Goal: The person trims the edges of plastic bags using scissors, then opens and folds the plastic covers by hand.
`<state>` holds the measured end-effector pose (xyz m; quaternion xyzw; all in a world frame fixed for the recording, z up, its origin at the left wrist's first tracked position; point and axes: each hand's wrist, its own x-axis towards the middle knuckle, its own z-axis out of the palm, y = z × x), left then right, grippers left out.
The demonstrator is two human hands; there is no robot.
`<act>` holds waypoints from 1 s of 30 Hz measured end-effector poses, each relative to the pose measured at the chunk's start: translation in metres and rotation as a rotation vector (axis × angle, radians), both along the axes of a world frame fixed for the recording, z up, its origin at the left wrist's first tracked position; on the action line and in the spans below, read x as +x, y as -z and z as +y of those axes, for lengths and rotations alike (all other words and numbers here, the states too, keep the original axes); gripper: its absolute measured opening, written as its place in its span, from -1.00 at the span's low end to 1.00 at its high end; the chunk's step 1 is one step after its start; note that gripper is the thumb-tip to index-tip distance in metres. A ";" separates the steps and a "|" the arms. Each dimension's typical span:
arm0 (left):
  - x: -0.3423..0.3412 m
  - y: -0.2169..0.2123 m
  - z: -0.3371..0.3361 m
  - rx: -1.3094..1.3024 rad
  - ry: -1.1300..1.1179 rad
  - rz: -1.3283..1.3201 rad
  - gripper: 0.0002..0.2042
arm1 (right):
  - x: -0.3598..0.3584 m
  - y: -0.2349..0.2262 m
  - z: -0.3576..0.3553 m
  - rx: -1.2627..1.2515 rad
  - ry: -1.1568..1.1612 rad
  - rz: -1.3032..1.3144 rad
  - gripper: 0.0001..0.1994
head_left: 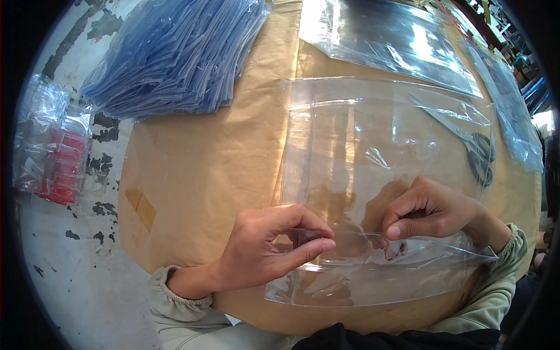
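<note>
Pinching a raised edge of a clear, flexible plastic sheet (373, 169), left hand (271, 239) near right hand (429, 207), each grip thumb-to-finger, sheet spread across glossy tan surface (204, 186), grey-handled metal scissors (468, 139) beyond

Workshop: plastic-sleeve pile (181, 58), scissors (475, 151)

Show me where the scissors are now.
In the head view, the scissors lie on the right, by the right edge of the clear plastic sheet, beyond the right hand.
</note>
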<state>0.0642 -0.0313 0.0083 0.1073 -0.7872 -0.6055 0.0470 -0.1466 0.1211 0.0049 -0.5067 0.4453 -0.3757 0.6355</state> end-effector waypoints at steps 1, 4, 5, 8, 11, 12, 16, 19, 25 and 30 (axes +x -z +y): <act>0.000 0.000 0.000 0.000 0.000 0.000 -0.87 | 0.000 -0.001 0.000 0.009 -0.001 0.008 -0.77; 0.000 0.001 0.000 -0.036 -0.006 -0.010 -0.89 | 0.000 0.000 0.000 0.003 -0.012 0.018 -0.77; 0.000 0.001 0.001 -0.056 -0.016 0.009 -0.91 | 0.000 0.000 0.000 0.002 -0.012 0.019 -0.77; -0.001 0.001 0.001 -0.102 -0.020 0.022 -0.94 | 0.000 -0.001 0.000 0.007 -0.005 0.018 -0.77; -0.001 0.003 0.000 -0.156 -0.016 0.037 -0.96 | 0.000 0.002 -0.001 -0.033 -0.012 0.034 -0.78; -0.002 0.004 0.000 -0.182 -0.016 0.058 -0.96 | 0.000 0.002 -0.001 -0.039 -0.004 0.023 -0.78; -0.003 0.005 -0.001 -0.248 -0.022 0.068 -0.92 | 0.002 0.000 -0.001 0.013 0.034 -0.018 -0.76; -0.003 0.006 -0.003 -0.327 -0.067 0.104 -0.88 | 0.004 -0.002 0.000 0.101 0.086 -0.056 -0.71; -0.006 0.004 -0.003 -0.301 -0.105 0.019 -0.84 | 0.000 0.002 0.002 0.078 0.090 -0.180 -0.65; -0.007 -0.001 -0.003 -0.178 -0.130 -0.142 -0.76 | -0.006 0.003 0.005 0.044 -0.049 -0.204 -0.75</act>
